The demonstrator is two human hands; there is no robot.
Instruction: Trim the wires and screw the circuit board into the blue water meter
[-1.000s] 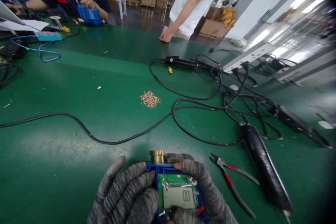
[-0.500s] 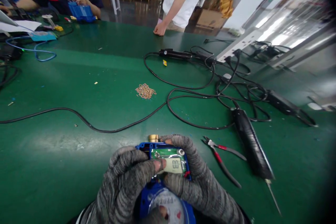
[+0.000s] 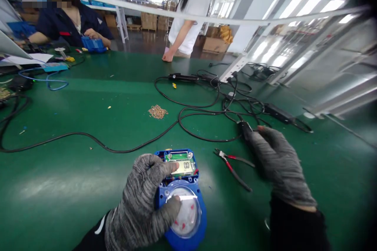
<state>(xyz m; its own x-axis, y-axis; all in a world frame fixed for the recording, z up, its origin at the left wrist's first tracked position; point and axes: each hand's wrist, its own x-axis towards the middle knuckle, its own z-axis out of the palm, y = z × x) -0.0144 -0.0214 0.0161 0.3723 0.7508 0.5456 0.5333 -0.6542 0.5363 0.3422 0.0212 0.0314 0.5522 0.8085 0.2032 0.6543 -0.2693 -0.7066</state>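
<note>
My left hand (image 3: pixel 147 200), in a grey knit glove with bare fingertips, grips a blue water meter (image 3: pixel 203 219) on the bench. Its forefinger presses on the small display (image 3: pixel 186 165), which reads 0.0, above a green circuit board. The thumb lies on the meter's round clear dial cover (image 3: pixel 188 217). To the right, my gloved right hand (image 3: pixel 278 160) is closed round the black electric screwdriver (image 3: pixel 245 129), covering most of its body; the bit is hidden. Between the two hands lie red-handled cutting pliers (image 3: pixel 232 166), jaws slightly apart.
A pile of small screws (image 3: pixel 158 112) lies mid-bench. Black cable (image 3: pixel 118 151) loops across to a white power strip (image 3: pixel 235 68). Another electric screwdriver (image 3: pixel 184 77) lies farther back. Across the bench, a person in dark clothing (image 3: pixel 73 23) holds a blue part; a person in white (image 3: pixel 188 15) stands.
My right hand has left the meter and moved right onto the electric screwdriver. My left hand stays on the meter. The view has tilted up.
</note>
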